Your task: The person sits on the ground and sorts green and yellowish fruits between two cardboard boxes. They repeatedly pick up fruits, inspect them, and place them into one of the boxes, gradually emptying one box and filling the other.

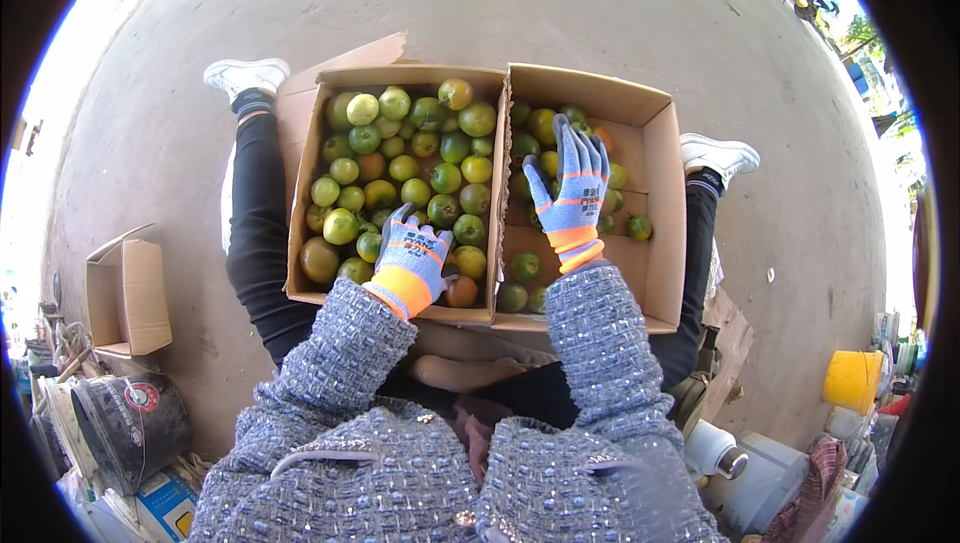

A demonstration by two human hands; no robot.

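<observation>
Two open cardboard boxes stand side by side between my outstretched legs. The left box point(302, 193) is filled with round fruits point(341, 226), mostly green, some yellow or orange. In the right box point(640, 288), fewer similar fruits point(525, 266) lie at the far and left side. I wear blue-grey and orange work gloves. My left hand point(412, 253) rests over the fruits near the front right of the left box, fingers apart and bent downward, their undersides hidden. Above the fruits in the right box, my right hand point(575, 183) is open, its fingers stretched forward and thumb apart.
An open cardboard carton point(130, 293) stands on the floor at the left, near a black bucket point(130, 428). A yellow bucket point(853, 380) and a white bottle point(712, 450) are at the right. Flattened cardboard point(300, 108) lies under the left box.
</observation>
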